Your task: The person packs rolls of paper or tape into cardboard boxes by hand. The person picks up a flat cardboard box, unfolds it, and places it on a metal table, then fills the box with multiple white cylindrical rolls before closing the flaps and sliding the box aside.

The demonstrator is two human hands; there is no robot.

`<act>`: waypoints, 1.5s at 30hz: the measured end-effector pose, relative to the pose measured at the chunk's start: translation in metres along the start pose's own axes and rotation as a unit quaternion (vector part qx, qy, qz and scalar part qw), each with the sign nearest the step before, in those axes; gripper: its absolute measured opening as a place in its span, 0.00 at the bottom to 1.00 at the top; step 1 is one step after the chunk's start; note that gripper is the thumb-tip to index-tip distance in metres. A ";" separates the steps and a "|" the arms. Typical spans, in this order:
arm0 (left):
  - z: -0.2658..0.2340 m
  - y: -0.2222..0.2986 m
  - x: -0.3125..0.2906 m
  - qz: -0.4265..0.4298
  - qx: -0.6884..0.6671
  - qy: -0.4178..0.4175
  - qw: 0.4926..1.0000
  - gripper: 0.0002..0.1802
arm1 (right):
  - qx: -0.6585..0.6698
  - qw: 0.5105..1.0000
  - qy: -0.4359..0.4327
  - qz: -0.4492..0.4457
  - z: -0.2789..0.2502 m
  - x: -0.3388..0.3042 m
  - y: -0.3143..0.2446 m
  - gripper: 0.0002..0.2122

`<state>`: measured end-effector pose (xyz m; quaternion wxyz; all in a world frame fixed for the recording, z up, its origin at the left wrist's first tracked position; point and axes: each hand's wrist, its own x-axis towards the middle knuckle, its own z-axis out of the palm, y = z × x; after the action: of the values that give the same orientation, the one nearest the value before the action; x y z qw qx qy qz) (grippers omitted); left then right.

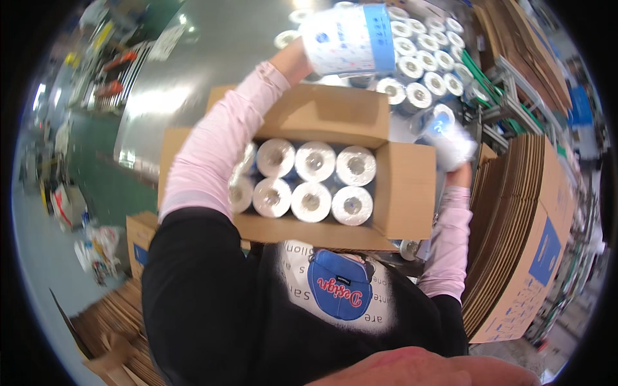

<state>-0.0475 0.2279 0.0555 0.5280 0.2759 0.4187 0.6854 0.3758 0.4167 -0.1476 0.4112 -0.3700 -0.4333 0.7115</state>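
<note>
An open cardboard box (409, 191) stands in front of me with its flaps folded out. Inside, wrapped white paper rolls (311, 201) stand on end in two rows. Beyond the box's far flap, my left hand (295, 60) is closed on a wrapped paper roll (347, 40), white with a blue band, held on its side; the pack hides most of the fingers. Off the box's right side, my right hand (459, 175) grips another wrapped roll (452, 145), tilted and blurred. My left forearm crosses over the box's left end and hides part of the rolls there.
Many more wrapped rolls (418, 95) stand on the metal table (158, 96) at the far right. Flattened cartons (515, 238) are stacked upright to my right, beside a metal frame with green strips (483, 77). More cardboard (116, 321) lies at the lower left.
</note>
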 end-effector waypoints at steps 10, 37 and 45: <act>-0.089 0.091 -0.250 0.016 0.772 -0.186 0.608 0.21 | -0.471 0.644 -0.569 -0.196 0.358 -0.136 -0.077 0.16; -0.073 -0.217 0.165 -0.034 0.755 -0.031 0.654 0.33 | -0.631 0.744 -0.097 -0.194 0.121 0.035 0.016 0.22; -0.044 -0.231 0.198 -0.174 0.840 -0.067 0.510 0.36 | -0.810 0.526 -0.224 -0.130 0.137 0.144 0.084 0.18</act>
<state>-0.0269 0.4255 -0.1789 0.1848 0.5571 0.8018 -0.1122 0.1763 0.4801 -0.2014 -0.0884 -0.3117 -0.9446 0.0524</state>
